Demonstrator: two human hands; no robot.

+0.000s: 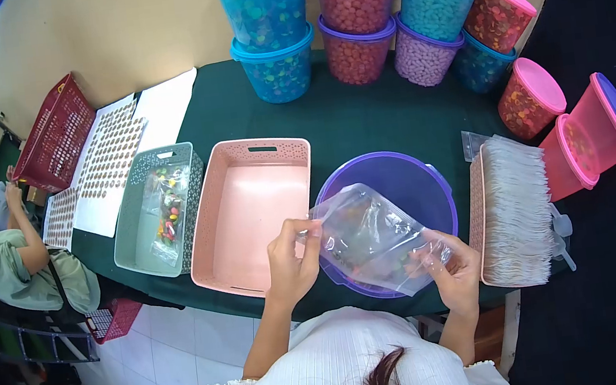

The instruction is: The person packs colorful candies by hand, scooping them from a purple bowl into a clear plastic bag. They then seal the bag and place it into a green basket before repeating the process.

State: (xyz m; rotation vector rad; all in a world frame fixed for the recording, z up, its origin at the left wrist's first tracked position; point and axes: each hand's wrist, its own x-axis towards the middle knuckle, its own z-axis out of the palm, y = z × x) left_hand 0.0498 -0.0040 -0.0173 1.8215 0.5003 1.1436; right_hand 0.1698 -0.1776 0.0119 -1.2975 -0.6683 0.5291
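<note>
A clear plastic bag (371,238) is stretched between my two hands, above a round purple tub (444,203). My left hand (295,259) pinches the bag's left corner, and my right hand (452,271) grips its lower right part. Colourful pieces show faintly through the plastic; whether they lie in the bag or in the tub behind it, I cannot tell. Left of the tub sits an empty pink basket (255,199). Beyond that, a grey-green basket (144,220) holds filled packets of colourful sweets (169,209).
Lidded tubs of sweets (357,59) line the back and right. A basket of stacked clear bags (514,213) stands right, with a scoop (561,227) beside it. Sticker sheets (111,151) and a dark red basket (59,134) lie left. Another person (20,262) sits at far left.
</note>
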